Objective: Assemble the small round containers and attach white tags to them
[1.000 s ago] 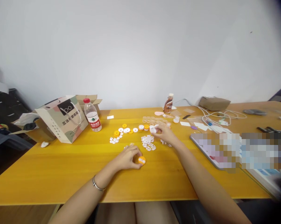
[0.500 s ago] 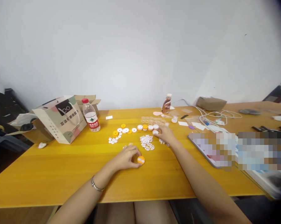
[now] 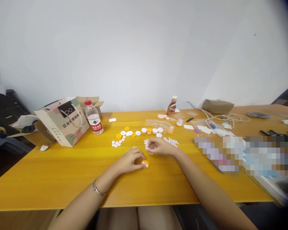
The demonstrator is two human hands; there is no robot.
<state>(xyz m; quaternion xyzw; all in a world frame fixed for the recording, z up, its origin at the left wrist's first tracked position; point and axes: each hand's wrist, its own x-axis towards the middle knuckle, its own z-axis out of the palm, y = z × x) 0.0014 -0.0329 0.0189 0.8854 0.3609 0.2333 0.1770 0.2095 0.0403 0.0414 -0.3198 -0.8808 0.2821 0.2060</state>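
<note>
My left hand point(image 3: 132, 160) rests on the table, thumb and forefinger closed around the edge of a small orange disc point(image 3: 145, 164) with white pieces in its top. My right hand point(image 3: 159, 146) is over a pile of small white openwork pieces point(image 3: 146, 143), with its fingers pinched; whether something is between them is hidden. A second heap of white openwork pieces point(image 3: 171, 141) lies beside its wrist. Behind it stand a white round piece point(image 3: 159, 135) and a row of orange and white round pieces point(image 3: 149, 130). Small white knobs point(image 3: 116, 143) lie farther left.
Clear plastic rings point(image 3: 155, 123) stand behind the row. A water bottle point(image 3: 94, 118), a paper bag point(image 3: 62, 123) and a cardboard box are at the left. A brown drink bottle point(image 3: 172, 107), cables point(image 3: 213, 119) and a blurred-out flat device point(image 3: 211, 153) are at the right.
My right hand has moved left and nearer, from the white round piece at the row's end to the pile of white openwork pieces. My left hand stays at the orange disc.
</note>
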